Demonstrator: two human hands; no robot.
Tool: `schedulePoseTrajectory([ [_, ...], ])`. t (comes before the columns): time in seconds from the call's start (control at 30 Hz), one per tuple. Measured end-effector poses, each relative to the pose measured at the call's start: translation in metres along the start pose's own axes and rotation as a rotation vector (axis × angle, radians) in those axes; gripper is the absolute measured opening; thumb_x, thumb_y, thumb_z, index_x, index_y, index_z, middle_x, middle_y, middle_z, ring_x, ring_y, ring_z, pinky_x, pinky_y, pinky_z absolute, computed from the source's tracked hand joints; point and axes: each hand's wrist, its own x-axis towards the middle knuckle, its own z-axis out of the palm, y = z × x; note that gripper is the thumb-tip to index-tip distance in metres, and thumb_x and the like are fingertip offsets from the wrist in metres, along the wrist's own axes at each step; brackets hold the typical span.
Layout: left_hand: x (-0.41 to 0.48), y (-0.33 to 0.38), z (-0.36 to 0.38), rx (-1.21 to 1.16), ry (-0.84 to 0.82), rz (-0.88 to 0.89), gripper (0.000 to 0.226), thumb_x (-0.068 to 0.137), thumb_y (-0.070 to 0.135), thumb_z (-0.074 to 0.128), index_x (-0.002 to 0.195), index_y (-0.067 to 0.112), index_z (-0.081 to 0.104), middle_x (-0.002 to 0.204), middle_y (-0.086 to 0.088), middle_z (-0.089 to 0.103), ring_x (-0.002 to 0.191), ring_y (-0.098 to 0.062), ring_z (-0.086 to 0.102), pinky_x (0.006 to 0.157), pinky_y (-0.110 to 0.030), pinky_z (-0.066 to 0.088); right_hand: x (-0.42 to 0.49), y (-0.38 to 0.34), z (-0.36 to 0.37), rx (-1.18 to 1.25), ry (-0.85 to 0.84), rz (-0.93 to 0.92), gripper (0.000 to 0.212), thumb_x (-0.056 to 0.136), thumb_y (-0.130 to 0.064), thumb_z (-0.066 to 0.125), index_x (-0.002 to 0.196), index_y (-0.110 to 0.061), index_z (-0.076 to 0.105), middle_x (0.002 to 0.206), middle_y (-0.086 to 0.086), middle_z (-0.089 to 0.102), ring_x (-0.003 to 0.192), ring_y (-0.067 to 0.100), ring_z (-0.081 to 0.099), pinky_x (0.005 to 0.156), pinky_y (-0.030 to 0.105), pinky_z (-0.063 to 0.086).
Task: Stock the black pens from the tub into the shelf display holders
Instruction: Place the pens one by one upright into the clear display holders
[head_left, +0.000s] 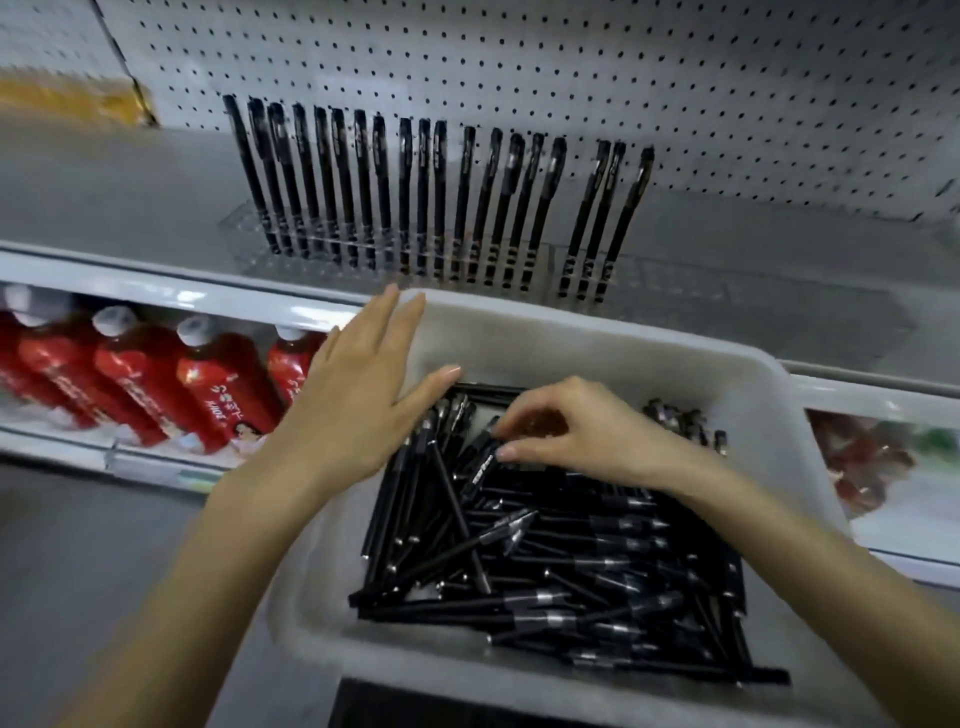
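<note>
The fingers (524, 453) of the right hand (582, 436) are curled down inside the tub (597, 332), pinching one black pen (480, 462) near its end at the far edge of the heap. The left hand (358, 384) lies flat, fingers straight, against the tub's far left corner with the thumb over the rim. The loose pens (561, 561) are slim and matte black with silvery bands, crisscrossed over the tub's floor. Just beyond the far rim, clear display holders (727, 291) sit on the shelf (130, 187) against the pegboard (571, 67). Standing pens (415, 192) fill their left and middle, and the right stretch is open. Red bottles (156, 384) lie on the lower shelf to the left.
</note>
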Motion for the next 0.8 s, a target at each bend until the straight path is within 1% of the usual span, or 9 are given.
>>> schedulePoseTrajectory([
  [0.1, 0.000, -0.002, 0.003, -0.088, -0.015, -0.037, 0.086, 0.079, 0.066, 0.026, 0.151, 0.026, 0.002, 0.159, 0.007, -0.008, 0.144, -0.006, -0.003, 0.112, -0.020, 0.000, 0.006, -0.003, 0.008, -0.001, -0.017, 0.002, 0.019, 0.077, -0.032, 0.075, 0.092, -0.020, 0.073, 0.080, -0.017, 0.068, 0.076, -0.006, 0.060, 0.074, 0.011, 0.046],
  [0.13, 0.000, -0.002, 0.004, -0.085, -0.017, -0.038, 0.084, 0.083, 0.064, 0.029, 0.151, 0.025, 0.002, 0.158, 0.007, -0.009, 0.144, -0.007, -0.002, 0.110, -0.019, 0.000, 0.008, -0.003, 0.009, 0.003, -0.030, 0.011, 0.018, 0.077, -0.032, 0.076, 0.091, -0.021, 0.073, 0.079, -0.015, 0.068, 0.073, -0.007, 0.059, 0.072, 0.009, 0.045],
  [0.2, 0.001, -0.002, 0.006, -0.068, -0.008, -0.036, 0.080, 0.088, 0.059, 0.034, 0.151, 0.024, 0.002, 0.158, 0.008, -0.010, 0.144, -0.008, 0.000, 0.109, -0.018, 0.002, 0.012, -0.003, 0.011, 0.032, -0.050, 0.038, 0.019, 0.075, -0.030, 0.078, 0.089, -0.019, 0.074, 0.079, -0.009, 0.070, 0.068, -0.005, 0.058, 0.069, 0.011, 0.045],
  [0.37, 0.001, -0.002, 0.009, -0.081, -0.018, -0.048, 0.084, 0.083, 0.063, 0.029, 0.151, 0.024, 0.001, 0.158, 0.009, -0.009, 0.144, -0.010, 0.004, 0.109, -0.019, 0.005, 0.012, -0.002, 0.016, 0.220, -0.065, 0.103, 0.017, 0.073, -0.015, 0.080, 0.085, -0.006, 0.072, 0.066, -0.010, 0.062, 0.058, -0.006, 0.054, 0.064, 0.011, 0.045],
  [0.5, 0.001, 0.000, 0.010, -0.086, -0.029, -0.058, 0.088, 0.079, 0.066, 0.025, 0.151, 0.023, 0.000, 0.158, 0.010, -0.011, 0.144, -0.009, 0.003, 0.111, -0.022, 0.007, 0.006, -0.002, 0.017, 0.416, -0.040, 0.163, 0.011, 0.073, -0.009, 0.079, 0.078, -0.015, 0.071, 0.071, 0.000, 0.064, 0.065, 0.003, 0.058, 0.068, 0.018, 0.048],
  [0.6, 0.000, 0.000, 0.010, -0.085, -0.029, -0.052, 0.085, 0.082, 0.064, 0.028, 0.151, 0.023, 0.002, 0.158, 0.009, -0.011, 0.144, -0.009, 0.001, 0.112, -0.022, 0.005, 0.001, -0.004, 0.007, 0.564, 0.010, 0.217, 0.012, 0.074, -0.004, 0.076, 0.078, -0.014, 0.070, 0.071, 0.006, 0.064, 0.068, 0.013, 0.061, 0.068, 0.024, 0.051],
  [0.67, 0.000, 0.000, 0.008, -0.022, -0.036, -0.046, 0.082, 0.086, 0.063, 0.028, 0.151, 0.022, 0.001, 0.158, 0.006, -0.011, 0.145, -0.010, 0.000, 0.114, -0.024, 0.003, -0.003, -0.006, -0.005, 0.658, 0.072, 0.226, 0.012, 0.074, -0.002, 0.074, 0.081, -0.011, 0.070, 0.076, 0.012, 0.065, 0.075, 0.022, 0.066, 0.078, 0.031, 0.054],
  [0.73, 0.001, 0.000, 0.004, 0.085, -0.053, -0.040, 0.082, 0.086, 0.069, 0.020, 0.151, 0.024, 0.000, 0.159, 0.004, -0.009, 0.145, -0.011, -0.002, 0.115, -0.029, -0.001, -0.008, -0.009, -0.021, 0.686, 0.160, 0.198, 0.015, 0.072, -0.004, 0.075, 0.083, -0.013, 0.070, 0.087, 0.021, 0.066, 0.085, 0.029, 0.069, 0.084, 0.035, 0.056],
  [0.8, 0.003, 0.001, 0.001, 0.199, -0.006, -0.003, 0.086, 0.082, 0.075, 0.006, 0.151, 0.024, 0.008, 0.159, 0.000, 0.001, 0.145, -0.013, 0.002, 0.116, -0.033, -0.002, -0.014, -0.011, -0.042, 0.660, 0.273, 0.123, 0.019, 0.064, -0.014, 0.077, 0.082, -0.017, 0.072, 0.088, 0.014, 0.067, 0.084, 0.024, 0.070, 0.077, 0.028, 0.056],
])
